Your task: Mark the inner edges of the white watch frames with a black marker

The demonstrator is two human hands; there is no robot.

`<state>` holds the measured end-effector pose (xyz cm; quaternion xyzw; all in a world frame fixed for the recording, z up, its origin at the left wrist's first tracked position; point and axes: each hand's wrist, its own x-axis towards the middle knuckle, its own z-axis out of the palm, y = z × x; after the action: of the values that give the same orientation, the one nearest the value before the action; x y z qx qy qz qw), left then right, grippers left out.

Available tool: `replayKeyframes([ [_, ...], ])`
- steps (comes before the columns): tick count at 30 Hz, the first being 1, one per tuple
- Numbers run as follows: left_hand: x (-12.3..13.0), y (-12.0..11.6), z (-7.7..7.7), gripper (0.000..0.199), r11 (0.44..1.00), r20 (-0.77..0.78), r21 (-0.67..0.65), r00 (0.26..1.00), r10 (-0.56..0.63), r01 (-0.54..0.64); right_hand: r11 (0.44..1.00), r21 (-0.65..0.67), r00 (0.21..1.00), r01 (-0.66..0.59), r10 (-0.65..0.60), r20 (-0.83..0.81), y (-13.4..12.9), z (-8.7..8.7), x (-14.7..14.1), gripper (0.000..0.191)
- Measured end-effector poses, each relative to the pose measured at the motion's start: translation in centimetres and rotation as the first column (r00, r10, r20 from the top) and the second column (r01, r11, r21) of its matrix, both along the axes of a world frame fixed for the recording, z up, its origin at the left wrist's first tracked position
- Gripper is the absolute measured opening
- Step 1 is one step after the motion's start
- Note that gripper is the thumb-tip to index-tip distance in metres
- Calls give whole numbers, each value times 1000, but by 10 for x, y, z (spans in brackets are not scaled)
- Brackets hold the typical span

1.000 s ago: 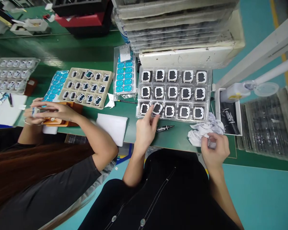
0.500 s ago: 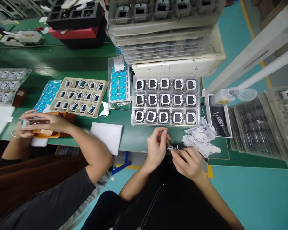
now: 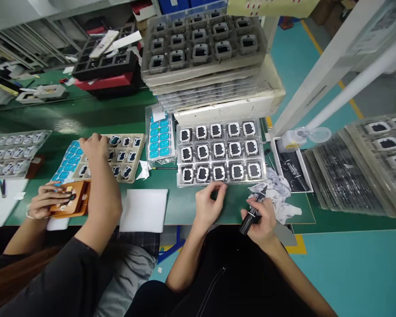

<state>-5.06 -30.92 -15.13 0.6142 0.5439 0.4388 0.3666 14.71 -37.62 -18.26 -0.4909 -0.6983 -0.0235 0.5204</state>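
In my right hand (image 3: 265, 220) is a black marker pen (image 3: 247, 223), gripped in closed fingers and slanting up to the right. My left hand (image 3: 207, 207) is at the front edge of a clear plastic tray (image 3: 211, 183), thumb and forefinger brought together in a pinch. What lies between those fingertips, if anything, is too small to make out. The tray holds rows of white-framed parts with dark centres, such as this front-row part (image 3: 219, 172). Crumpled white cloth (image 3: 280, 198) lies just beyond my right hand.
Stacked trays (image 3: 201, 70) stand behind, more trays (image 3: 336, 176) on the right. A white box (image 3: 308, 187) holds dark items beside a bottle (image 3: 288, 141). Blue pads (image 3: 160, 136) and a white foam sheet (image 3: 145, 209) lie left. A co-worker's hand (image 3: 97, 147) reaches over a beige tray (image 3: 127, 178).
My hands have moved apart; the marker pen has swung from nearly level to a steep slant in my right hand. The co-worker's arm now reaches over the beige tray. My view has shifted.
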Motion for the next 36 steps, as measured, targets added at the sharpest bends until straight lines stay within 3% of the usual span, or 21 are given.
replayKeyframes([
  [10,-9,6,12,20,988,-19,-59,990,-142,141,995,-16,995,-96,96,-2,1,-1,-2,57],
  [14,-18,17,16,21,996,-217,-19,972,-90,87,993,-18,993,-115,116,11,2,-1,-3,55],
  [16,-21,26,22,25,997,-387,27,921,-54,70,994,-21,995,-103,103,13,1,-1,-4,55],
  [19,-25,40,32,43,989,-586,-18,800,-127,144,997,-35,998,-69,69,9,-1,-3,-8,51],
  [23,-31,54,40,49,971,-661,-66,719,-216,230,999,-39,1000,-30,30,5,-3,-4,-15,42],
  [26,-37,62,41,40,962,-621,-49,746,-241,270,999,-30,1000,-17,17,4,-4,-5,-19,39],
  [30,-36,61,42,30,974,-538,-1,821,-191,226,1000,-27,1000,-5,5,1,-6,-8,-20,41],
  [36,-24,45,28,17,953,-476,265,879,0,144,1000,-5,1000,-13,13,-3,-7,-10,-19,41],
])
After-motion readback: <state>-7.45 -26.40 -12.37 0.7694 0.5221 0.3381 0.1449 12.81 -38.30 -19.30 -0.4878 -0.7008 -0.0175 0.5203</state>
